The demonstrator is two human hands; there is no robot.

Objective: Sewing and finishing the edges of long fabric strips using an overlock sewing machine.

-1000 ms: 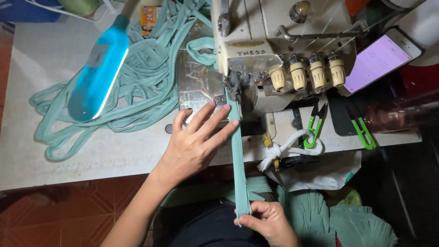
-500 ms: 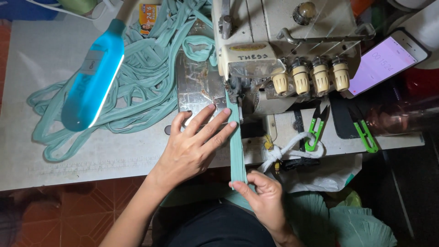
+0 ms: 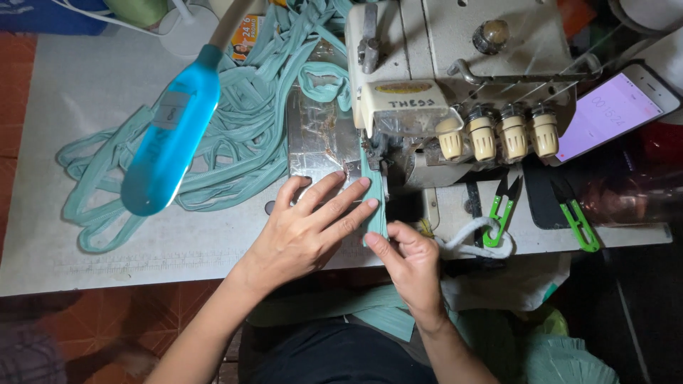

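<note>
Head view: left hand [image 3: 309, 231] lies flat, released, beside the sewing machine [image 3: 455, 92]; right hand [image 3: 413, 259] pinches the teal strip [image 3: 373, 206]. Fingertips near the machine's needle risk a nick if the strip pulls them in.

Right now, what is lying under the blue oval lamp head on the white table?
Under the blue oval lamp head lies a heap of long teal fabric strips, spread over the white table. The lamp head covers part of the heap, so what lies directly beneath it cannot be seen.
</note>
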